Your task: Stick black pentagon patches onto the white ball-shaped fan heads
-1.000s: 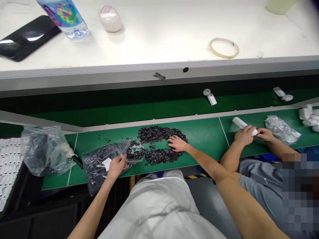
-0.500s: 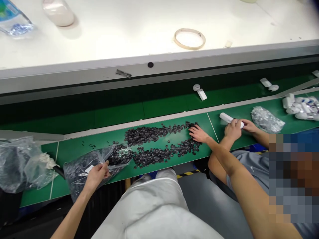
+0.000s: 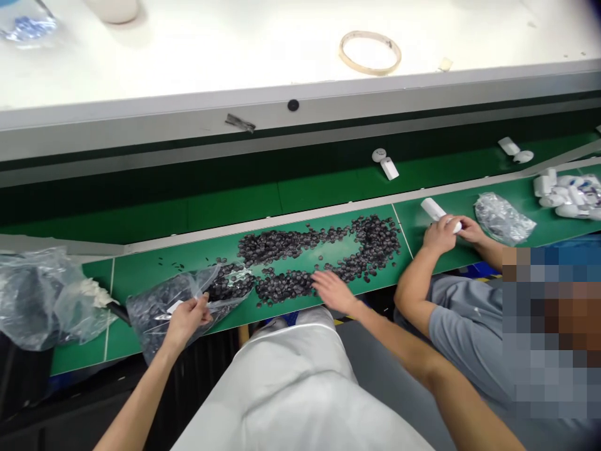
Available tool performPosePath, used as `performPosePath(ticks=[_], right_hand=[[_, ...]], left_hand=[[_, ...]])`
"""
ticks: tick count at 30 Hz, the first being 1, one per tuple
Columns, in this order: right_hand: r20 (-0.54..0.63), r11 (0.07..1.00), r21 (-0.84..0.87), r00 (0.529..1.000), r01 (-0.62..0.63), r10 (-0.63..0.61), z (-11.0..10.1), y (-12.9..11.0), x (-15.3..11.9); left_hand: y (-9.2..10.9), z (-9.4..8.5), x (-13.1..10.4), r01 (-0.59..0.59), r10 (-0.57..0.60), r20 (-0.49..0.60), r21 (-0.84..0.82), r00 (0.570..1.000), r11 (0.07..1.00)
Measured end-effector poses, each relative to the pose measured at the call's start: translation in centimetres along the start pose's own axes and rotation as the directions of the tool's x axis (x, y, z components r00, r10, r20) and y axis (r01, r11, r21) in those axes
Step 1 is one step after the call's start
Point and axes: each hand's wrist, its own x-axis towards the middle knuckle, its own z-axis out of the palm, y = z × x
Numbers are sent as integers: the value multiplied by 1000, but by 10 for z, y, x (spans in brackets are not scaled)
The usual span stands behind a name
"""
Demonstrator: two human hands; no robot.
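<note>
My left hand (image 3: 190, 319) pinches the edge of a clear plastic bag (image 3: 157, 307) that holds dark pieces, its mouth facing right. Small black round pieces (image 3: 282, 245) lie spread over the green bench (image 3: 225, 243) in two bands, which join in a heap at the right. Some of them lie in the bag's mouth. At the near band, my right hand (image 3: 334, 293) has its fingers stretched out, and its fingertips touch the pieces.
To the right a co-worker's hands (image 3: 444, 235) hold a white part (image 3: 432, 210), near a clear bag (image 3: 502, 219) and white parts (image 3: 568, 195). Plastic bags (image 3: 42, 300) lie at the left. A tape ring (image 3: 370, 53) sits on the white shelf (image 3: 211, 50).
My right hand has moved left and nearer to me, from the right end of the pieces to the near band. The heap at the right now shows. The view has shifted slightly.
</note>
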Motion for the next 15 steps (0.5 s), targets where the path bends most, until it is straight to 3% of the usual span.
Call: performPosePath(ticks=[3, 6, 11, 15], right_hand=[[-3, 981, 110, 987, 161, -161, 35, -76, 33], [-17, 969, 174, 984, 175, -175, 61, -109, 61], [-25, 966, 244, 996, 89, -85, 86, -104, 80], [-31, 967, 252, 999, -32, 41, 85, -81, 71]], left_hand=[[-1, -1, -4, 25, -24, 11, -38, 1000, 999], [-5, -2, -8, 43, -42, 18, -59, 999, 997], [-7, -6, -11, 73, -73, 6, -52, 997, 996], [-3, -8, -11, 66, -67, -19, -36, 998, 997]])
